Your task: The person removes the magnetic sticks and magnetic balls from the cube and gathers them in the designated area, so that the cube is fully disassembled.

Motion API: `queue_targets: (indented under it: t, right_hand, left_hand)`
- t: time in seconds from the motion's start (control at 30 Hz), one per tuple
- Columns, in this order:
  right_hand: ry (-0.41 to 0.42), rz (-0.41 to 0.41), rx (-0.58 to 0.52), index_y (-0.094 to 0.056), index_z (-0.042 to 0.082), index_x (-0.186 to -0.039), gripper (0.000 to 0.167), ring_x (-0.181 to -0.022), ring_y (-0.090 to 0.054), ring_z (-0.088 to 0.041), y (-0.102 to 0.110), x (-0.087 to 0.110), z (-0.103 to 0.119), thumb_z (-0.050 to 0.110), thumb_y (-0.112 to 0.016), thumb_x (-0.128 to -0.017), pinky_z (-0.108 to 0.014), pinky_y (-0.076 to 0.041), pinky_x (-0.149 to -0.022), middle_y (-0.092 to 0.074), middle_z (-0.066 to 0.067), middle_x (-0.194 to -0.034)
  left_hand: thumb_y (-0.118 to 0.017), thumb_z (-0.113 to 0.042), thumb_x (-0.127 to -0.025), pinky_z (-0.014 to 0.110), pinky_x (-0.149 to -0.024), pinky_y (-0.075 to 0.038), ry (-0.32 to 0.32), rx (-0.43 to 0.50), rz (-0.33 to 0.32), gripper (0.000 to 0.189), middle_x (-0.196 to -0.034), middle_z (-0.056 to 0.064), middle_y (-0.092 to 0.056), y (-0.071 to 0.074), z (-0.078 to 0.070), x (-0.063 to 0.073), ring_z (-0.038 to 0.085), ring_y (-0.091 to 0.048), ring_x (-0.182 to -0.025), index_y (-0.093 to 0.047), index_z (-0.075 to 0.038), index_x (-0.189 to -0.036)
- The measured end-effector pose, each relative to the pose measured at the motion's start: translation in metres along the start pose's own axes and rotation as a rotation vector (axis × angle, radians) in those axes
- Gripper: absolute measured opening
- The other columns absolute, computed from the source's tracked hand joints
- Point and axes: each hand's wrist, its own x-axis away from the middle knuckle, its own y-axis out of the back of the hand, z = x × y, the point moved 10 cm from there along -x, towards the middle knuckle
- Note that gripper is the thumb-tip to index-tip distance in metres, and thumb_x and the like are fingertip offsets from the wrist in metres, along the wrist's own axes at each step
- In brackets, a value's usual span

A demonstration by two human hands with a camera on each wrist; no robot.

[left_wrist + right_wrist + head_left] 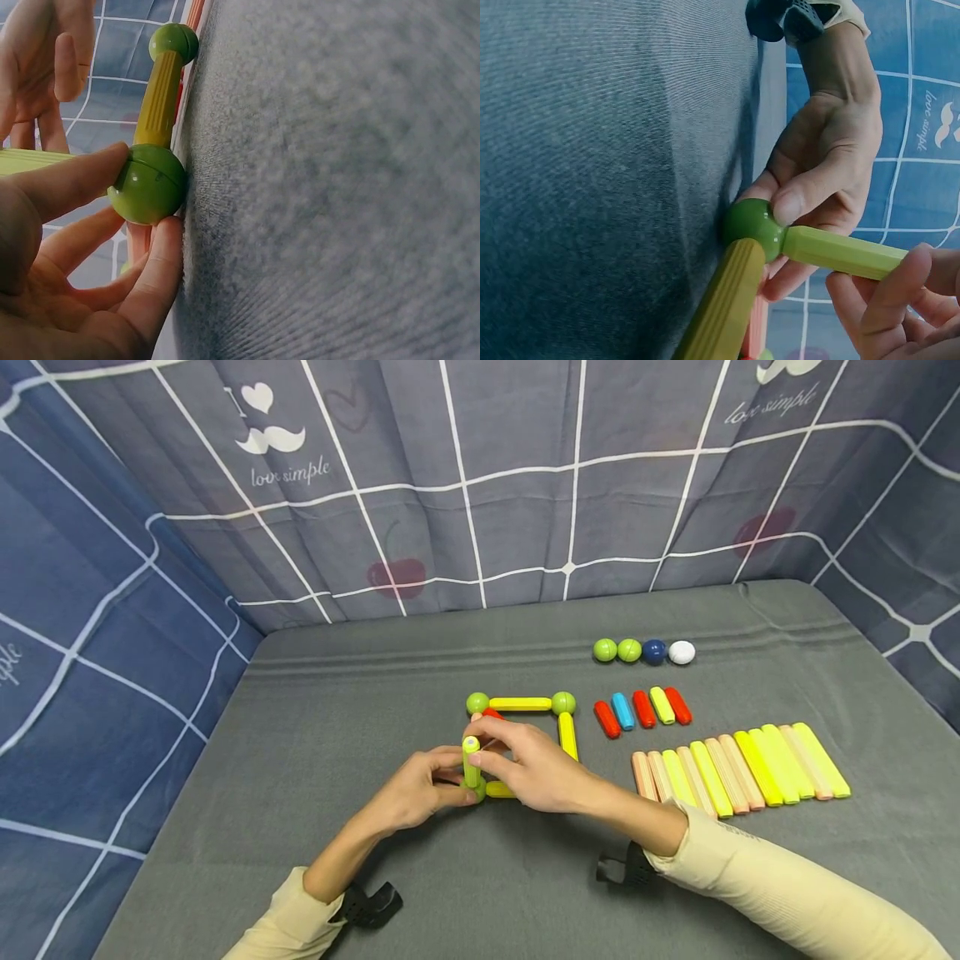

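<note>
On the grey cloth-covered desk (337,710), the left hand (416,789) pinches a glossy green plastic-looking ball (150,191), at the 7 o'clock corner of a square yellow-stick frame (521,703). The right hand's (543,770) grip pinches the upper end of a yellow-green faceted stick (844,251), upright against that ball. From the frame, loose long yellow and wood-coloured sticks (763,768) lie toward 3 o'clock, four round balls (654,652) toward 2.

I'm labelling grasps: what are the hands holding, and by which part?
The left hand holds a green ball by its sides; the right hand pinches the upright yellow-green stick near its upper end.
</note>
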Motion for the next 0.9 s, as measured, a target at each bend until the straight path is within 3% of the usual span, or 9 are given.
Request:
queue_targets:
  t: [0.2, 0.47, 0.7, 0.8, 0.9]
  right_hand:
    - [0.019, 0.010, 0.017, -0.062, 0.008, -0.114, 0.015, -0.102, -0.062, -0.016, -0.001, 0.001, -0.001, 0.014, -0.054, -0.103, -0.034, -0.049, -0.092, -0.061, 0.002, -0.110]
    - [0.054, -0.011, 0.054, -0.064, 0.010, -0.114, 0.015, -0.093, -0.063, -0.014, -0.002, 0.007, 0.005, 0.013, -0.058, -0.101, -0.030, -0.051, -0.079, -0.065, 0.001, -0.104]
    - [0.128, -0.091, 0.074, -0.066, 0.013, -0.109, 0.011, -0.090, -0.059, -0.009, 0.008, 0.011, 0.031, 0.013, -0.059, -0.100, -0.028, -0.050, -0.078, -0.060, 0.008, -0.096]
    - [0.099, -0.064, 0.058, -0.066, 0.013, -0.109, 0.011, -0.092, -0.060, -0.008, 0.008, 0.011, 0.034, 0.012, -0.059, -0.100, -0.028, -0.051, -0.080, -0.060, 0.008, -0.096]
    - [0.036, -0.039, 0.018, -0.066, 0.012, -0.113, 0.015, -0.093, -0.063, -0.012, 0.009, 0.013, 0.027, 0.012, -0.060, -0.100, -0.028, -0.054, -0.071, -0.063, 0.004, -0.100]
  left_hand:
    - [-0.078, -0.010, -0.085, 0.039, -0.092, -0.052, -0.004, -0.038, -0.016, 0.041, -0.134, 0.013, -0.057, 0.001, 0.000, -0.001, 0.028, -0.061, -0.111, -0.068, -0.006, -0.125]
    - [-0.078, -0.010, -0.085, 0.035, -0.088, -0.054, 0.020, -0.017, -0.020, 0.044, -0.132, 0.011, -0.058, 0.002, 0.000, -0.002, 0.027, -0.063, -0.106, -0.067, -0.007, -0.127]
    - [-0.079, -0.011, -0.085, 0.035, -0.086, -0.054, 0.057, -0.019, -0.040, 0.042, -0.133, 0.013, -0.057, 0.006, 0.004, -0.004, 0.026, -0.063, -0.103, -0.069, -0.006, -0.125]
    - [-0.080, -0.011, -0.084, 0.037, -0.089, -0.053, 0.054, -0.030, -0.046, 0.041, -0.132, 0.012, -0.058, 0.006, 0.005, -0.003, 0.026, -0.062, -0.106, -0.069, -0.006, -0.124]
    - [-0.080, -0.010, -0.084, 0.039, -0.092, -0.052, 0.059, -0.024, -0.048, 0.044, -0.133, 0.012, -0.058, 0.005, 0.006, -0.003, 0.027, -0.061, -0.108, -0.068, -0.005, -0.126]
